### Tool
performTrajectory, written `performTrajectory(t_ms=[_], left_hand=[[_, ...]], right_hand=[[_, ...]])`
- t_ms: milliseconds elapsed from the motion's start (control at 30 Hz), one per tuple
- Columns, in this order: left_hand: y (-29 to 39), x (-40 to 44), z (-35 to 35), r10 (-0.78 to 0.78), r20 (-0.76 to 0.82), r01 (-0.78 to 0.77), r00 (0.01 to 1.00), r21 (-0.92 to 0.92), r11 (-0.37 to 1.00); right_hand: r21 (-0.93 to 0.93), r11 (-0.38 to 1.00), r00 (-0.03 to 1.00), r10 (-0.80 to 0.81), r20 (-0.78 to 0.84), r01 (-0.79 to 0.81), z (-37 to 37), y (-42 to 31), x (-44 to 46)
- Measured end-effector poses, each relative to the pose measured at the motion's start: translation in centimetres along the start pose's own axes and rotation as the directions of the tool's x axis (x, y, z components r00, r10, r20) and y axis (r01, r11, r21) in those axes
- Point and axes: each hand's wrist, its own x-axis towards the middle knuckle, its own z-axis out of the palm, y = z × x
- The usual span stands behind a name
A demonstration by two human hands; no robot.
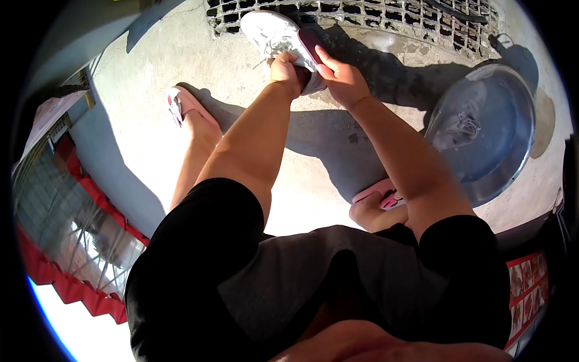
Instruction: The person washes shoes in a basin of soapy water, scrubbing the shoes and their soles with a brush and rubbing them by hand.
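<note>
Dark shirt w/ grey middle nearest cam, black sleeves L & R, both bare arms stretched fwd toward top of view. Left hand clamped on white shoe near its opening, thumb & fingers tight by the laces. Shoe sits top centre, toe pointing up-left, its toe end overlapping the lower edge of a broken grate in view. Right hand just beside left one, fingers closed on near end of a maroon item, which lies along the shoe's R side; poss. a brush, but too small & shadowed to be sure.

R side: round metal basin on concrete floor, bluish water inside, plus second white shoe w/ laces showing, well apart from both hands. Feet in pink slippers, one L of the left forearm, other partly behind the right forearm, near basin. Hard sun, strong shadows of person across floor & below grate.

Far L: clear sheet edged w/ red ruffled trim. Lower R corner: red panel w/ rows of small pics, details n/a at this size.
</note>
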Motion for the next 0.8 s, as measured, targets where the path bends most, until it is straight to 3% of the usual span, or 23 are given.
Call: performTrajectory(t_ms=[100,200,233,267,333,367,433,500,533,600,667,700,733,800], left_hand=[[-0.1,1.6,-1.2,-0.044,-0.039,0.045,0.998,0.016,0.999],[-0.1,0.6,-0.2,-0.035,0.003,0.035,0.999,-0.108,0.993],[-0.3,1.5,-1.3,-0.07,0.029,0.074,0.997,-0.162,0.984],[-0.4,1.6,-1.5,-0.023,-0.039,0.016,0.999,-0.177,0.984],[-0.3,1.1,-1.4,0.044,-0.007,-0.045,0.999,-0.169,0.985],[-0.1,1.0,-1.4,-0.01,-0.058,0.0,0.998,-0.179,0.984],[0.2,0.4,-0.9,-0.008,-0.04,0.001,0.999,-0.168,0.986],[0.0,1.1,-1.7,0.024,-0.094,-0.033,0.995,-0.1,0.994],[-0.3,2.6,-3.0,0.012,-0.19,-0.028,0.982,-0.086,0.996],[0.2,2.3,-2.9,-0.037,-0.182,0.029,0.983,-0.043,0.999],[0.4,0.9,-2.1,-0.082,-0.081,0.07,0.993,-0.145,0.987],[0.6,0.3,-1.3,-0.093,-0.02,0.088,0.995,-0.196,0.977],[0.6,-0.6,-0.4,-0.012,-0.076,-0.002,0.997,-0.181,0.983],[0.1,0.8,-1.7,0.077,-0.059,-0.086,0.995,-0.172,0.981]], right_hand=[[-0.325,0.938,0.968,0.185,0.169,-0.122,-1.6,-4.5,4.4],[-0.179,0.98,0.98,0.114,0.162,-0.084,-2.6,-2.1,0.4],[-0.152,0.986,0.992,-0.047,0.113,0.064,-2.5,1.3,-2.3],[-0.13,0.968,0.977,-0.207,0.058,0.213,-2.2,4.1,-4.4],[-0.102,0.979,0.984,-0.174,0.041,0.177,-2.1,4.2,-4.9],[-0.08,0.985,0.988,-0.152,0.038,0.155,-1.9,4.3,-5.1],[-0.157,0.987,0.983,0.01,0.183,0.019,-2.4,-0.7,-0.7],[-0.265,0.961,0.979,0.129,0.156,-0.084,-1.0,-4.7,4.2],[-0.312,0.947,0.982,0.132,0.139,-0.083,-0.4,-5.9,5.6],[-0.31,0.949,0.984,0.107,0.141,-0.059,-0.4,-5.5,5.6],[-0.104,0.986,0.965,0.148,0.218,-0.128,-1.8,-2.8,1.4],[-0.11,0.994,0.984,0.028,0.179,-0.008,-1.9,0.3,-1.6],[-0.12,0.986,0.985,-0.101,0.14,0.118,-2.2,3.1,-4.2],[-0.181,0.974,0.979,-0.106,0.171,0.137,-3.8,3.3,-7.5]])
